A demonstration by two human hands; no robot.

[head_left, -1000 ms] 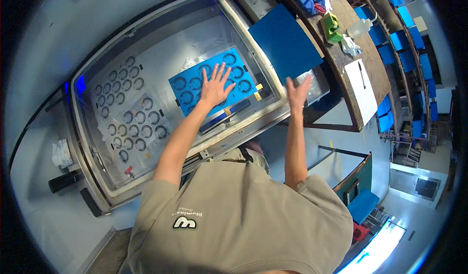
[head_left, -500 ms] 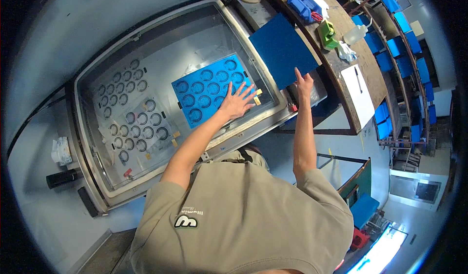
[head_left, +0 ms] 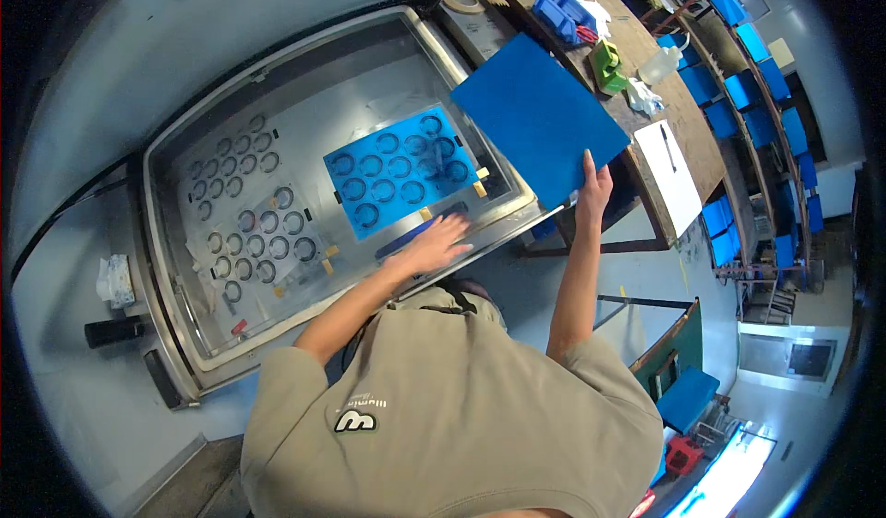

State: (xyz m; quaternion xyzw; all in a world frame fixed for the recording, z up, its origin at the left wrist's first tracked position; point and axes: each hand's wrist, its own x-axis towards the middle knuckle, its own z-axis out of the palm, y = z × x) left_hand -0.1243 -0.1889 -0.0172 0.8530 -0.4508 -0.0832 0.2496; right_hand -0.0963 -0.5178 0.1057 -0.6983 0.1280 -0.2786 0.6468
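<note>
Along the lower edge of the view, much is blocked by the person's own beige-shirted shoulders, so the near rim of the large shallow metal tray (head_left: 185, 352) is partly hidden. At the tray's front edge, the left hand (head_left: 432, 246) is laid flat with fingers spread and nothing clasped; a dark blue strip just beyond the fingertips is blurred and cannot be identified. Just past that hand, a bright blue rectangular sheet printed with dark rings (head_left: 399, 172) is seen lying flat inside the tray, with small tan tape tabs at its corners. Further left in the tray, a clear sheet bearing similar dark rings (head_left: 245, 214) is spread out — its edges are hard to make out against the metal. A plain blue rectangular board (head_left: 540, 117) is gripped at its near edge by the right hand (head_left: 592, 190), fingers closed on the board, which is held tilted above the tray's right corner and the brown workbench (head_left: 683, 121). On the bench, a white clipboard-like sheet (head_left: 672, 177), a green object and a blue bin are seen, their details too small to tell. Outside the tray at left, a crumpled white packet (head_left: 114, 280) is seen — its markings are unreadable. Blue bins on shelving at right are bent by the lens.
</note>
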